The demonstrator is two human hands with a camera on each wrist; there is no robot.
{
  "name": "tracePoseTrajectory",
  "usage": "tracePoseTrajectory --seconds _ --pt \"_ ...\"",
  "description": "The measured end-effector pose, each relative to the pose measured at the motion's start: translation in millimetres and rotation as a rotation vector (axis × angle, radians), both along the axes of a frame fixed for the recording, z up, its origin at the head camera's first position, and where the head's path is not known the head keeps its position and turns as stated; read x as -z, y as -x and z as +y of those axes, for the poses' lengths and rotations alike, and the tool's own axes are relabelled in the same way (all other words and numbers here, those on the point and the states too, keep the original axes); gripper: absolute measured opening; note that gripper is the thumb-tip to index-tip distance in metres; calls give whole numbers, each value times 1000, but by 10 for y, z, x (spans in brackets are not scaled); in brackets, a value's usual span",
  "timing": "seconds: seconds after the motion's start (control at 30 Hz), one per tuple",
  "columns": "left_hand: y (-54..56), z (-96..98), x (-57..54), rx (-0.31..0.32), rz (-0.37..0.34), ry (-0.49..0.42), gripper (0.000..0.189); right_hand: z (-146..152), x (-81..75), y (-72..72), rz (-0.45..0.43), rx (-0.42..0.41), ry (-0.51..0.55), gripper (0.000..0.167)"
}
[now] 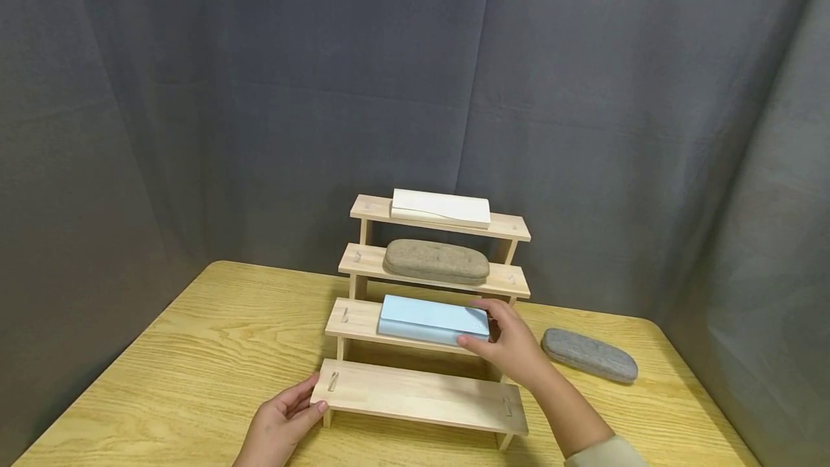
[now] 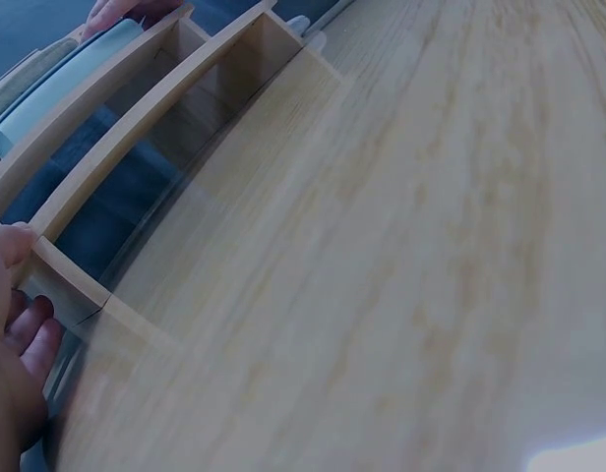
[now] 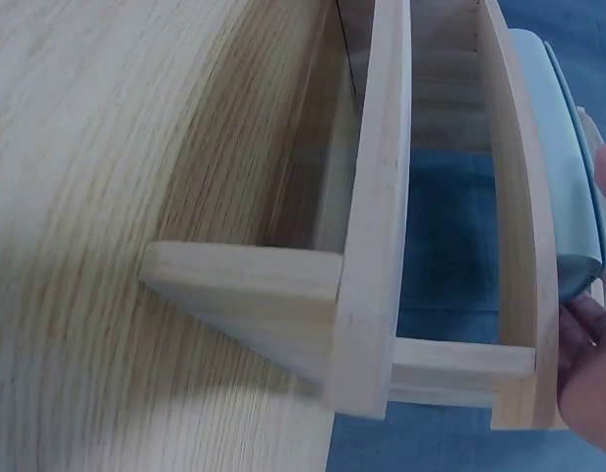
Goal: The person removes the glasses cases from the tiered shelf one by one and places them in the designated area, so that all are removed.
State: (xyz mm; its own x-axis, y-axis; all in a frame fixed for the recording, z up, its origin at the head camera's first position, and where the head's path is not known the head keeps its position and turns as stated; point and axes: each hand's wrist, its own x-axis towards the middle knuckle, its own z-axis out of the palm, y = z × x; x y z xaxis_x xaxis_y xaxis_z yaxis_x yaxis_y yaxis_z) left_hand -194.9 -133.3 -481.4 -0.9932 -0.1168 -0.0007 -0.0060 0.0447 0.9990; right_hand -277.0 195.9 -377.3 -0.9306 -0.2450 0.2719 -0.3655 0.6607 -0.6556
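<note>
A four-step wooden display stand [image 1: 415, 391] rises in tiers on the table. On its second step from the bottom lies a light blue glasses case [image 1: 428, 316]. My right hand [image 1: 509, 341] holds the right end of this case, thumb at the front and fingers behind. In the right wrist view the case [image 3: 559, 157] rests along the step, with part of the hand at its near end. My left hand [image 1: 282, 420] grips the left end of the bottom step; the left wrist view shows its thumb on top and fingers curled below.
A brown fabric glasses case [image 1: 436, 259] sits on the third step, and a white case [image 1: 441, 206] on the top one. Right of the stand, a grey glasses case [image 1: 588, 354] lies on the wooden table [image 1: 194, 366]. Grey curtains [image 1: 324, 92] hang behind and at both sides.
</note>
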Motion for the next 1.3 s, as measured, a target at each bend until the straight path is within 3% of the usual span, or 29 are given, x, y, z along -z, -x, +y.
tracePoseTrajectory --seconds 0.23,0.57,1.3 --pt "-4 8 -13 -10 4 -8 52 -96 6 65 42 -15 -66 61" --pt "0 12 -22 -5 -5 -33 52 -181 10 113 34 -23 -96 65" --pt "7 1 11 -6 -1 -2 51 -175 24 48 73 34 -116 61"
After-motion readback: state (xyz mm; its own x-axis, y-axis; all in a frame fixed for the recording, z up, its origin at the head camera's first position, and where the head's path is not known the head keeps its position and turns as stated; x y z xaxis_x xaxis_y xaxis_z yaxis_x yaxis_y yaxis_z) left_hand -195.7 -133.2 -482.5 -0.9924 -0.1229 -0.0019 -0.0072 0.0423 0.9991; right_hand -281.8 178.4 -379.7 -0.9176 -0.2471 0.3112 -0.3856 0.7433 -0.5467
